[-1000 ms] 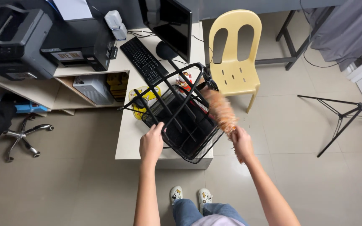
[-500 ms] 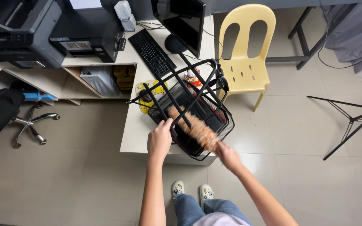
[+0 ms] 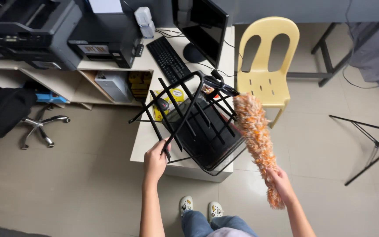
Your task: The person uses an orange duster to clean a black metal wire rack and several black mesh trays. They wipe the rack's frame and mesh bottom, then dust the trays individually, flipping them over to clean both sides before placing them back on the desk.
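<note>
Head view: left hand (image 3: 155,160) grips black wire-mesh rack (image 3: 198,125); right hand (image 3: 278,181) grips fluffy orange duster (image 3: 255,131).

Hidden and cut-off parts

The black wire rack (image 3: 200,127) is covering the desk (image 3: 154,131); the frame edge is cutting the printer (image 3: 27,30).

Open floor right of the desk (image 3: 152,139), yellow chair (image 3: 264,70) behind, tripod legs (image 3: 369,145) far right, monitor (image 3: 205,28) blocking behind

One duster (image 3: 256,131), one rack (image 3: 198,123), two printers (image 3: 31,30), one chair (image 3: 266,66).
</note>
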